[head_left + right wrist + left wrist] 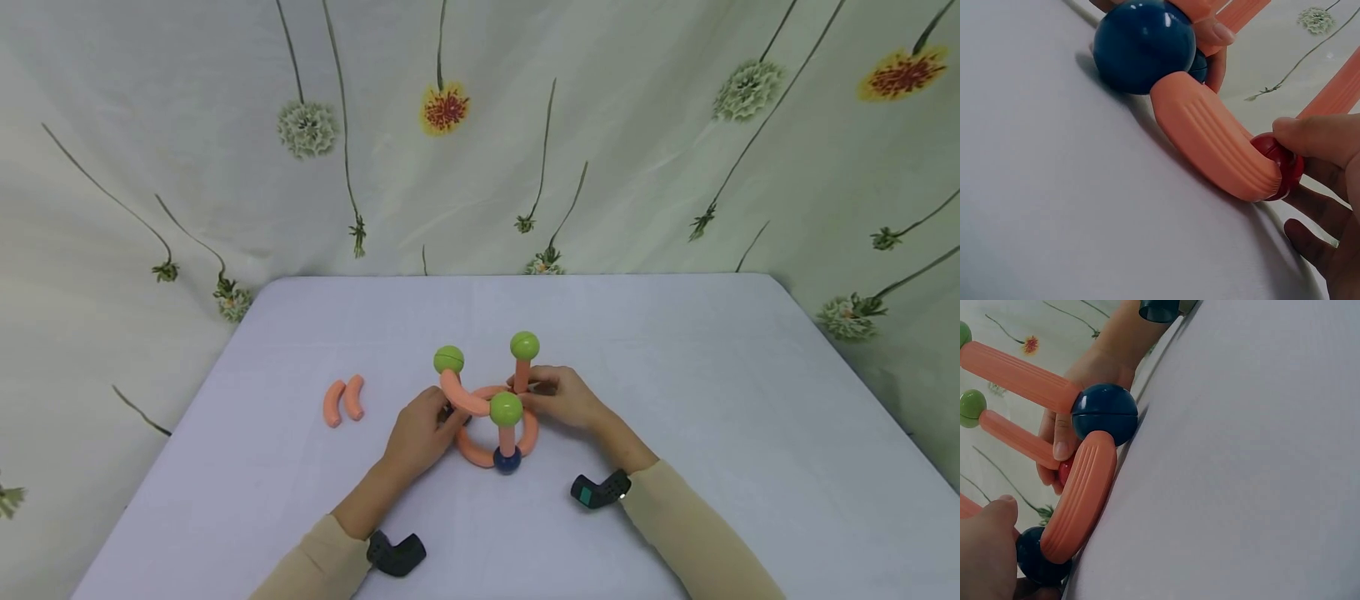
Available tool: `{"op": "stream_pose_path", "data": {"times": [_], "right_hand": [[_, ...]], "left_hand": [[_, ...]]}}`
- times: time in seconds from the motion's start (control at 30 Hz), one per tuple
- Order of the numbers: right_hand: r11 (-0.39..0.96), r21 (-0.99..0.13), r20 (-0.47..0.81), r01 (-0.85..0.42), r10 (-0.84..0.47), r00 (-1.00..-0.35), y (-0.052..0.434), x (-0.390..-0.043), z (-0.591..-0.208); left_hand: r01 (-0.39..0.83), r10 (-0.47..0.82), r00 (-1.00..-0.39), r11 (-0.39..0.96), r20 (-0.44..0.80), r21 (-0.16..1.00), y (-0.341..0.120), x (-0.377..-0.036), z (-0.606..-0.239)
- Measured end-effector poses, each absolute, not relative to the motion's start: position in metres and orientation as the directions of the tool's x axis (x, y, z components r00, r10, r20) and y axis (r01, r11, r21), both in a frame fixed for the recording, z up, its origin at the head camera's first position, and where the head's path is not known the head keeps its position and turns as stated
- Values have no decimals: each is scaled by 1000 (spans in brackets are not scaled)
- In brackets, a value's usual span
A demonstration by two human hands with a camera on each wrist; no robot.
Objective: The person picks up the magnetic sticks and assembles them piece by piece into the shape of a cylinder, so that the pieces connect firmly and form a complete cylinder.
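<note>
A toy frame of orange rods and coloured balls stands on the table between both hands. Its base is a ring of curved orange rods (474,452) joined by a front dark blue ball (507,460), a second blue ball (1041,556) at left and a red ball (1279,165) at right rear. Straight orange rods rise to green balls (506,409). One curved orange rod (461,398) links the left and front green balls on top. My left hand (420,429) grips the left blue ball, partly hiding it. My right hand (562,397) pinches the red ball between thumb and fingers.
Two loose curved orange rods (333,403) lie on the white table (225,467), left of the frame. A flower-printed cloth (615,150) hangs behind the table's far edge. Dark wrist devices (600,490) sit at both sleeves.
</note>
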State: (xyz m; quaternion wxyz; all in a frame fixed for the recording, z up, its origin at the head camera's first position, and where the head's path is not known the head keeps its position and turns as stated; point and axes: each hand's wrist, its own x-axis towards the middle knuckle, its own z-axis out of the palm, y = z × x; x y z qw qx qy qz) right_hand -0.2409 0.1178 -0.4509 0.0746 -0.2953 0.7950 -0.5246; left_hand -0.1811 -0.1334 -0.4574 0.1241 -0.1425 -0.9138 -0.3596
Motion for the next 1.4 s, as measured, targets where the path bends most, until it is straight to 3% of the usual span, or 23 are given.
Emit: {"op": "stream_pose_path", "data": {"times": [1.03, 1.3, 1.4], "right_hand": [[199, -914, 190, -353, -559, -807, 118, -240, -453], [215, -914, 171, -344, -566, -806, 114, -225, -425], [227, -914, 160, -338, -564, -810, 115, -224, -424]], "left_hand": [[331, 169, -938, 698, 303, 635, -135, -181, -454], [303, 271, -950, 660, 158, 687, -154, -187, -449], [297, 309, -946, 695, 101, 655, -170, -191, -438]]}}
